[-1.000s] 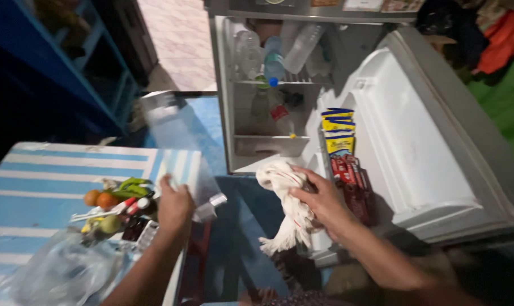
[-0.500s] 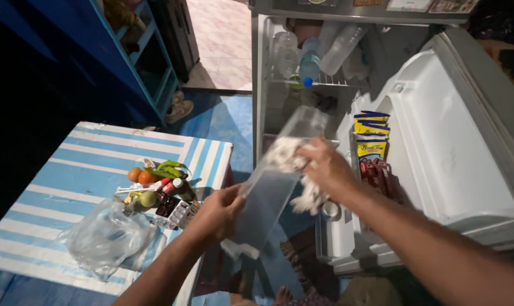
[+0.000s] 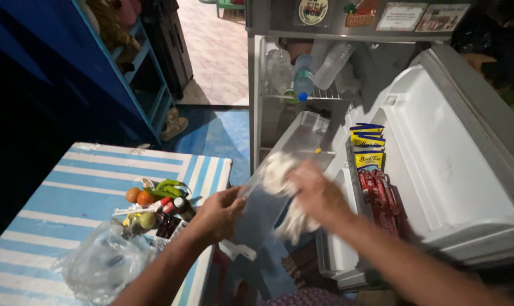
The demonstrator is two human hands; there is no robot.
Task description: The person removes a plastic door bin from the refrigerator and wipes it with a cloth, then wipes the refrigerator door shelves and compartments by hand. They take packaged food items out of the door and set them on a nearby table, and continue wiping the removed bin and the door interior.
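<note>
The left hand (image 3: 220,212) grips the near edge of a clear plastic fridge shelf (image 3: 279,187), holding it tilted out in front of the open fridge (image 3: 381,73). The right hand (image 3: 313,192) is closed on a white cloth (image 3: 285,218), pressed to the shelf just right of the left hand (motion blur hides the fingers). Wiping looks under way, not finished; the shelf is out of the fridge, not yet refitted. Fruit and bottles (image 3: 155,207) sit on the striped desk (image 3: 70,181), left of the left hand.
</note>
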